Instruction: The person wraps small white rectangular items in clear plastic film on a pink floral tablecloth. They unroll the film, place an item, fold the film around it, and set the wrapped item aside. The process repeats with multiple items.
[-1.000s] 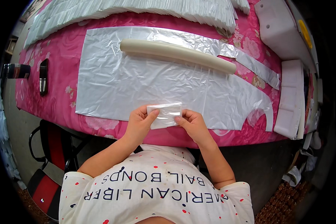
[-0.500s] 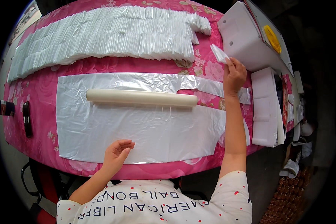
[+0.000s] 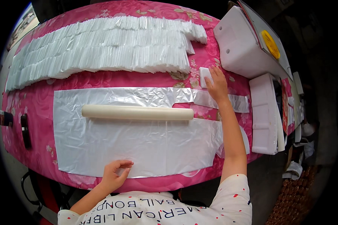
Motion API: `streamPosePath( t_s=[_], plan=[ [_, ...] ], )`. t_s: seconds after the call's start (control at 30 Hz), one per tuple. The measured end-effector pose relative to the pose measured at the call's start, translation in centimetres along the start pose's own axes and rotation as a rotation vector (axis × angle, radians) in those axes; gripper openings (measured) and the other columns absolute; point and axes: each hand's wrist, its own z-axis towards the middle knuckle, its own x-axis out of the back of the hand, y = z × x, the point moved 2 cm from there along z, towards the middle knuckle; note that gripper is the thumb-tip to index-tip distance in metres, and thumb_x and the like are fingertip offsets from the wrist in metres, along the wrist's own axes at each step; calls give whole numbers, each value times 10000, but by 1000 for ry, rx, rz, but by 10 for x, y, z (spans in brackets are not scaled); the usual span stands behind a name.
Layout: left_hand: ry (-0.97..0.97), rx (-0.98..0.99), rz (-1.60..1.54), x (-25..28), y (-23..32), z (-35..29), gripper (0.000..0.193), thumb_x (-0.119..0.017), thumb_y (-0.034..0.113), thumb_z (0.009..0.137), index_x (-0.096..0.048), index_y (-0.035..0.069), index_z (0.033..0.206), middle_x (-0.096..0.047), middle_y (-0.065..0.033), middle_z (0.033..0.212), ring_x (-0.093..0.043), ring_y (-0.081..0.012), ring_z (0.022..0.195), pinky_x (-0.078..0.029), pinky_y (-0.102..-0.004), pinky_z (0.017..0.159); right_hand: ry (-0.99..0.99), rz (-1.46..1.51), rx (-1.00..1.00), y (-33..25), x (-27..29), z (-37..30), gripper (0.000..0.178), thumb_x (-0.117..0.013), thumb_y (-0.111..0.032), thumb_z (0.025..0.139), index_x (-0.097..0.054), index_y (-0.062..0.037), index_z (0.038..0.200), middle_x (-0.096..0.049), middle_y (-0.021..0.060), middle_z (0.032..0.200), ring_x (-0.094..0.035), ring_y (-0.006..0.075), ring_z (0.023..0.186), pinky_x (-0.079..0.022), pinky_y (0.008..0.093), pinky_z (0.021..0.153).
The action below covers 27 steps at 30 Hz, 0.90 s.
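A white plastic carrier bag [image 3: 135, 146] lies flat on the table in front of me, its handle straps pointing right. Across its upper half rests a cream rolling rod [image 3: 137, 112]. My left hand [image 3: 115, 174] is at the bag's near edge, fingers loosely curved, thumb apart, holding nothing. Beyond the straps, my right hand [image 3: 218, 84] lies with fingers stretched over the right side of a small folded plastic bag [image 3: 204, 77]; its thumb touches the bag, and the covered part is hidden. Long rows of similar folded bags [image 3: 101, 48] stand packed together at the far left.
A pink flowered cloth [image 3: 90, 80] covers the table. White foam boxes [image 3: 238, 41] stand along the right side, with a yellow ring-shaped item [image 3: 270, 44] on top. At the left edge are a dark jar [image 3: 3, 117] and a black object [image 3: 25, 131].
My right hand has come down and toward me, bringing the folded bag from the air onto the table, and its fingers have spread out. The left hand stays by the bag's near edge.
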Motion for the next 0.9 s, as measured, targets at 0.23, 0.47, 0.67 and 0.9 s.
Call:
streamPosePath(
  t_s=[0.23,0.47,0.67,0.9],
  plan=[
    [-6,36,9,-3,5,-4,212,-539,-46,805,-596,-29,1008,-657,-115,955,-634,-167,879,-495,-282,812,-234,-98,-129,13,-57,12,565,-375,-385,919,-364,-17,1348,-351,147,1406,-289,280,1322,-198,422,1084],
    [9,33,-23,0,-10,-14,203,-542,-40,812,-598,-31,1007,-658,-114,950,-638,-168,879,-498,-271,799,-302,-118,-144,9,-62,13,582,-318,-406,932,-319,-30,1376,-296,129,1442,-260,268,1338,-176,435,1089],
    [30,3,30,3,1,-26,203,-566,-18,806,-607,-22,1005,-661,-119,954,-646,-176,863,-497,-266,779,-141,-163,-191,8,-50,13,608,-328,-437,935,-301,-23,1380,-302,136,1433,-250,338,1327,-149,432,1095],
    [104,-53,101,17,-8,-61,208,-574,-3,806,-594,-31,1012,-657,-127,954,-645,-186,861,-494,-273,779,-197,367,98,-128,22,-42,526,-477,-416,890,-498,-8,1221,-530,180,1223,-419,369,1195,-267,442,1035]
  ],
)
